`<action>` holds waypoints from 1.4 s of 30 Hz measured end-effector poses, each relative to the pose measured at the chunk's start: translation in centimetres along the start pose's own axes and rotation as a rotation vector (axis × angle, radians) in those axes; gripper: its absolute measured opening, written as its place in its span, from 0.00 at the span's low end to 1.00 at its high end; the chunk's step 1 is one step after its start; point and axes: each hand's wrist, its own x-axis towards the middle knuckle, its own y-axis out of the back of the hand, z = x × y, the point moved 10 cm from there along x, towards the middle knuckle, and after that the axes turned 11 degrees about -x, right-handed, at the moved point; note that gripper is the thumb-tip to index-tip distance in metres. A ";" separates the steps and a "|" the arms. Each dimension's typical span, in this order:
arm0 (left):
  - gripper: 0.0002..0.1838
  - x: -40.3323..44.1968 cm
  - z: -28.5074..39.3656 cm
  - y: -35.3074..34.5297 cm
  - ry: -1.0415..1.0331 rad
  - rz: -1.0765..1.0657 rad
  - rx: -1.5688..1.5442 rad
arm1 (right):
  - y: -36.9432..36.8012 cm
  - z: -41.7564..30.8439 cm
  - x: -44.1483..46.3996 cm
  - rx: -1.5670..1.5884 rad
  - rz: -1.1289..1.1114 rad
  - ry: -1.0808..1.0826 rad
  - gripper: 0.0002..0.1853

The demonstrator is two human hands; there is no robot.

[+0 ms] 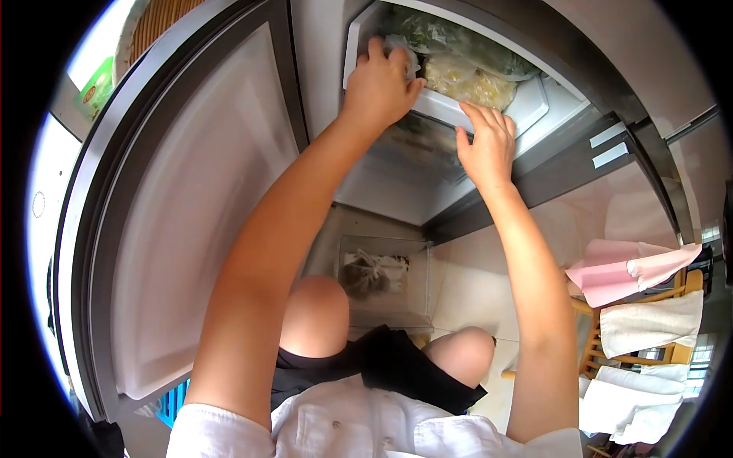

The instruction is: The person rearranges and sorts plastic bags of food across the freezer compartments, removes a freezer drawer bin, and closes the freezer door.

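Note:
A white freezer drawer (439,103) is pulled out at the top, with bagged food inside. My left hand (382,84) reaches over its left front corner, fingers curled onto a crumpled clear plastic bag (405,52); the bag's contents are hidden. My right hand (489,145) grips the drawer's front edge, fingertips over the rim and thumb on the front face. Beside my left fingers lies a clear bag of pale yellow food pieces (469,80). Behind it sits a bag of green food (435,34).
The open freezer door (191,206) stands on the left. Below is another drawer (420,141). On the floor, a clear box (385,278) holds a tied dark bundle. A wooden rack (595,343) with white cloths (649,324) and a pink cloth (622,271) is at right.

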 end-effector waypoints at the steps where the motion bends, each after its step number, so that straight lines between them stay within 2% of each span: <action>1: 0.21 0.8 0.0 -0.8 0.085 -0.072 0.059 | -0.1 0.0 0.0 0.000 0.001 -0.008 0.19; 2: 0.23 1.6 -0.3 -1.8 0.168 -0.143 0.118 | -0.2 0.0 0.1 0.001 0.003 -0.018 0.19; 3: 0.27 2.6 -0.1 -3.0 0.085 -0.133 0.219 | -0.2 0.0 0.2 -0.003 0.002 -0.015 0.19; 6: 0.27 4.0 -0.2 -3.3 0.250 -0.222 0.263 | -0.2 0.0 0.3 -0.036 -0.022 0.009 0.18; 8: 0.22 4.9 -1.8 -4.7 0.227 -0.184 0.175 | -0.3 0.1 0.7 -0.070 -0.067 0.050 0.18; 10: 0.20 5.3 -3.2 -5.5 0.222 -0.106 0.056 | 2.8 -1.3 2.2 -0.144 0.136 0.165 0.18; 12: 0.17 4.8 -1.7 -2.7 0.219 -0.184 0.108 | 4.4 -2.4 4.4 -0.232 0.231 0.222 0.19; 14: 0.12 4.4 -1.4 -1.7 0.182 -0.061 0.065 | 4.1 -4.4 6.3 -0.254 0.224 0.322 0.28; 15: 0.10 4.1 -1.2 -1.4 0.166 -0.037 0.031 | 2.5 -4.7 7.5 -0.378 0.086 0.377 0.35; 18: 0.06 3.3 -0.7 1.2 0.206 0.009 -0.057 | 1.8 -7.2 10.1 -0.320 0.105 0.429 0.34; 21: 0.11 0.9 1.0 6.4 0.373 -0.032 -0.184 | -2.0 -5.2 12.5 -0.369 -0.039 0.329 0.34; 22: 0.15 -0.6 0.7 7.4 0.365 0.084 -0.275 | -2.8 -4.4 13.0 -0.389 -0.092 0.290 0.34; 24: 0.21 -4.1 0.1 10.2 0.399 0.309 -0.520 | -2.7 -4.9 12.9 -0.435 -0.033 0.356 0.32; 26: 0.23 -8.8 -2.3 10.0 0.597 0.385 -0.780 | -2.7 -5.6 12.3 -0.460 0.015 0.462 0.30; 27: 0.23 -11.1 -3.2 9.3 0.660 0.452 -0.955 | -2.3 -6.3 11.7 -0.465 0.054 0.519 0.21; 29: 0.24 -15.7 -3.8 6.3 0.890 0.550 -1.402 | -2.6 -6.0 11.5 -0.442 -0.013 0.583 0.27; 31: 0.23 -18.1 -3.7 4.3 0.898 0.511 -1.444 | -1.9 -6.0 11.2 -0.388 -0.040 0.575 0.31; 34: 0.24 -19.5 -2.5 2.4 1.002 0.395 -1.576 | -0.4 -4.5 12.5 0.016 -0.137 0.369 0.30; 35: 0.25 -19.8 -2.1 1.6 1.059 0.341 -1.631 | 0.3 -4.3 12.6 -0.013 -0.077 0.357 0.27; 39: 0.26 -19.6 -1.2 0.3 1.082 0.258 -1.752 | 0.2 -6.2 10.7 -0.281 0.044 0.663 0.26; 42: 0.25 -19.9 -1.2 -0.3 1.110 0.252 -1.742 | 0.9 -7.0 11.1 -0.328 0.088 0.538 0.27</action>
